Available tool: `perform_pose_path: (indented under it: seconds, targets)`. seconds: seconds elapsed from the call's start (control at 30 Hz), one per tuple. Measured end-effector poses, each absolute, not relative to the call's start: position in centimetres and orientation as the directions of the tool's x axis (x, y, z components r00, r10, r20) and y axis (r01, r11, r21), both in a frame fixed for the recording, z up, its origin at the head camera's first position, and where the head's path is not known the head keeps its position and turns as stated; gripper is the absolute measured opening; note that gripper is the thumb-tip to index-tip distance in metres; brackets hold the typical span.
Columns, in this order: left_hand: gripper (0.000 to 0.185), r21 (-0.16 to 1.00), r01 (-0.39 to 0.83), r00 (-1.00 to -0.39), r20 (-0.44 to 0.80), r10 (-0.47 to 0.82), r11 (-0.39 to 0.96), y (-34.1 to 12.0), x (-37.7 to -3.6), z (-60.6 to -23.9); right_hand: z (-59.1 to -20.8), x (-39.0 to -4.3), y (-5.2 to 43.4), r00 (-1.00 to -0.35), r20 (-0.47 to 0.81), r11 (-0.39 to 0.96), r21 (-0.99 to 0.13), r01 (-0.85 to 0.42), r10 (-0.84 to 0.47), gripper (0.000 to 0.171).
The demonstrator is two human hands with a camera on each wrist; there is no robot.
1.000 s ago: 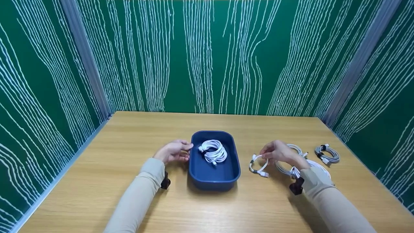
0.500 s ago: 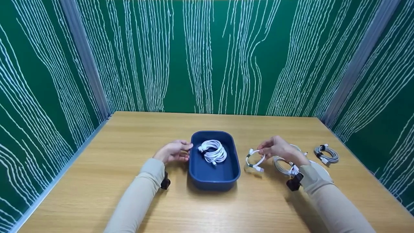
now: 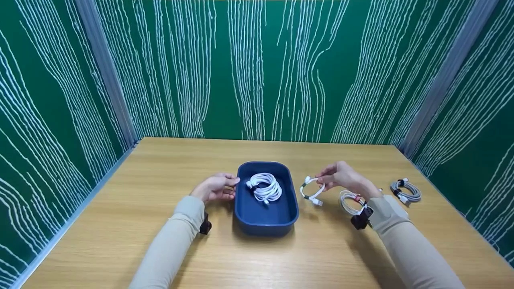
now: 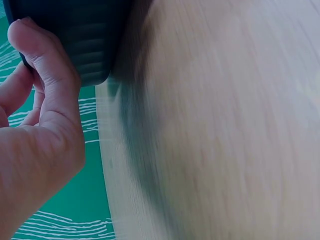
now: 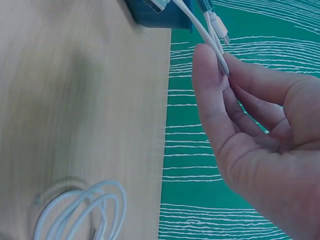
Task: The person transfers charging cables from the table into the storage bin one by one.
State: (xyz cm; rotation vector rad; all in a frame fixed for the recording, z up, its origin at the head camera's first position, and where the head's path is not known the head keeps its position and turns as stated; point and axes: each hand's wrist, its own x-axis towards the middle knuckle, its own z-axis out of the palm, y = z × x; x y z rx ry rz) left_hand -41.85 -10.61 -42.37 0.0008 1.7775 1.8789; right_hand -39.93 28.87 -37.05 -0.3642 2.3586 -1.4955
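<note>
My left hand (image 3: 217, 187) grips the left rim of a dark blue plastic tub (image 3: 266, 229), its thumb at the edge; the left wrist view shows the tub's ribbed outer wall (image 4: 90, 45). Inside the tub lies a coiled white cable (image 3: 275, 192) bound with a black tie. To the right, my right hand (image 3: 341, 177) pinches a short white USB cable (image 3: 317, 202) between thumb and fingers. That cable hangs as a loop with dark green ties above the table, near the tub's right side. Its small plug (image 5: 220, 29) shows up close in the right wrist view.
Under the right wrist lies a pale cable coil (image 3: 344, 204) with a red tie. A grey cable coil (image 3: 412, 195) with black ties sits farther right on the wooden table (image 3: 192, 156). Green walls (image 3: 281, 80) with white lines enclose the table.
My right hand has lifted the short white cable off the table and carried it left and away from me, toward the tub. The left hand and tub have stayed put.
</note>
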Motion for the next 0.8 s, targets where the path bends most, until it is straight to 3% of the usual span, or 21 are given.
perform_pose_path:
  seconds: [0.8]
  targets:
    - [0.008,0.929,-0.368,-0.857,-0.349,0.379,0.021,-10.6,-41.7,-42.4,-35.3,-40.7,26.6,-0.917,-0.124,0.449,-0.891,-0.065,-0.379,0.026]
